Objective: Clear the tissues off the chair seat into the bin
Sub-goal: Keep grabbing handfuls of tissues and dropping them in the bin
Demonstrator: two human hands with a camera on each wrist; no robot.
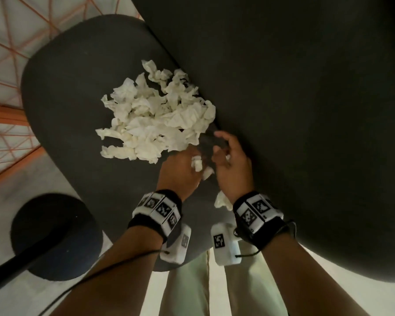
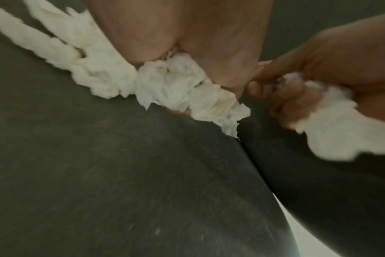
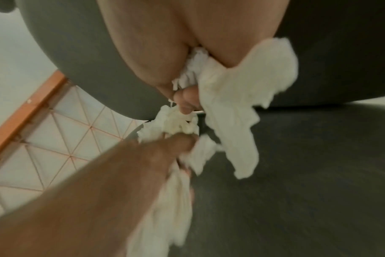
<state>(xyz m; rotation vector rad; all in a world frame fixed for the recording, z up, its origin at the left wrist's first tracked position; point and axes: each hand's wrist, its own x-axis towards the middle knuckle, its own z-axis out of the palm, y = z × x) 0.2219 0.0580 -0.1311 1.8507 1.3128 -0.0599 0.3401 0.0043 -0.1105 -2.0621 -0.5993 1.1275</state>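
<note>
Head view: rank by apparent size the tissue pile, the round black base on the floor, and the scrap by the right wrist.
1. tissue pile
2. round black base, possibly understated, since it lies lower
3. tissue scrap

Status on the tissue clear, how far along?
Early. Nothing looks binned; I can't make out a bin for certain in any view. In hand: the left hand and right hand each grip crumpled tissues at the near edge of the pile. Left: the big tissue pile still covers the chair seat, plus one stray tissue by the right wrist.
</note>
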